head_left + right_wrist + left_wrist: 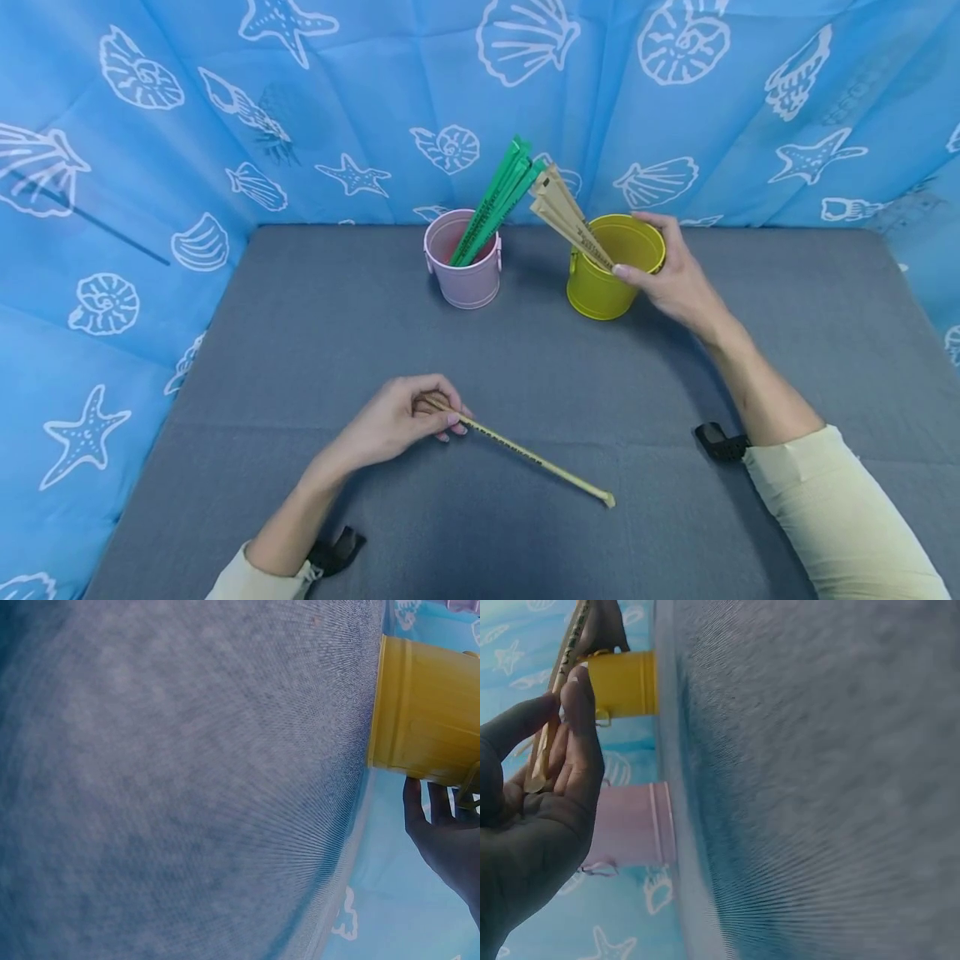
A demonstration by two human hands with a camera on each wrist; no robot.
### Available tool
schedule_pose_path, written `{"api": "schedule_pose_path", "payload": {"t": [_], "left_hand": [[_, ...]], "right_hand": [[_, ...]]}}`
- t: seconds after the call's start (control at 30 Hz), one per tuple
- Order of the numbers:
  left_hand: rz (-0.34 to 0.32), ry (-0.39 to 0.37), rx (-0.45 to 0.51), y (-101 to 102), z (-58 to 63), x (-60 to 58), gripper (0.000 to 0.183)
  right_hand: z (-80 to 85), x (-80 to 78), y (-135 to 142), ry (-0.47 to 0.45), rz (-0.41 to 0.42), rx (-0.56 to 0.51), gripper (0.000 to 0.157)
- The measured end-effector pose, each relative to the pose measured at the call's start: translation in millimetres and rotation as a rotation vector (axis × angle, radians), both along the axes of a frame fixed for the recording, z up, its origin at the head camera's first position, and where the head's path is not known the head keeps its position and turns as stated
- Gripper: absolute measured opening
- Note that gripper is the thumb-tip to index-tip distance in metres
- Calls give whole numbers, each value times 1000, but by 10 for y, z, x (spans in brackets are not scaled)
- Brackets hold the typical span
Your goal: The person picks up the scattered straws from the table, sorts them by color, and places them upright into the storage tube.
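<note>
My left hand (pixel 408 417) pinches one end of a slim beige wrapped stick (pixel 536 458) printed with dark lettering. The stick slants toward the lower right over the table, and its other end points up past my fingers in the left wrist view. At the back, my right hand (pixel 678 279) grips a yellow bucket (pixel 600 296) at its right side, the thumb at the near rim and the fingers round the far side. Several flat beige wrapped sticks (pixel 562 212) lean leftward out of this bucket. In the right wrist view, fingertips meet the bucket wall (pixel 427 712).
Left of the yellow bucket stands a pink bucket (pixel 468 283) with several green wrapped sticks (pixel 495 204) leaning right. Grey cloth covers the table (pixel 337 333). A blue curtain (pixel 390 83) with white shell prints hangs behind and at both sides. Black wrist straps (pixel 720 442) show near the sleeves.
</note>
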State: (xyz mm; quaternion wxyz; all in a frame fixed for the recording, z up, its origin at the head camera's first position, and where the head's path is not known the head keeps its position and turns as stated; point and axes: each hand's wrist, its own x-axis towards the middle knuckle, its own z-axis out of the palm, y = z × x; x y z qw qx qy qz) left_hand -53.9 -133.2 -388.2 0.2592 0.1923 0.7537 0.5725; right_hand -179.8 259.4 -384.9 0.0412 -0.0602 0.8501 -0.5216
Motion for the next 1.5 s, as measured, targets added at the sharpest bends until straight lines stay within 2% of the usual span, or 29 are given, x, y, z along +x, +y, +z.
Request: {"api": "schedule_pose_path", "payload": {"t": [0.1,0.27,0.53,0.73,1.0,1.3,1.5], "left_hand": [[21,2,45,7,52,-43,7],[80,60,62,24,140,-118,12],[184,114,36,52,263,-208,11],[223,180,8,54,335,-295,10],[281,286,10,77,478,-481,10],[325,362,86,123,570,-673,12],[386,396,130,158,650,-792,16]], "right_hand": [[4,-2,1,-1,-2,1,80],[11,3,-2,-1,-4,-15,79],[3,7,-19,7,3,-29,78],[1,3,-26,7,5,-18,79],[-8,10,-12,1,8,-25,79],[-11,22,-11,17,5,-25,78],[-2,15,-7,15,2,-9,77]]}}
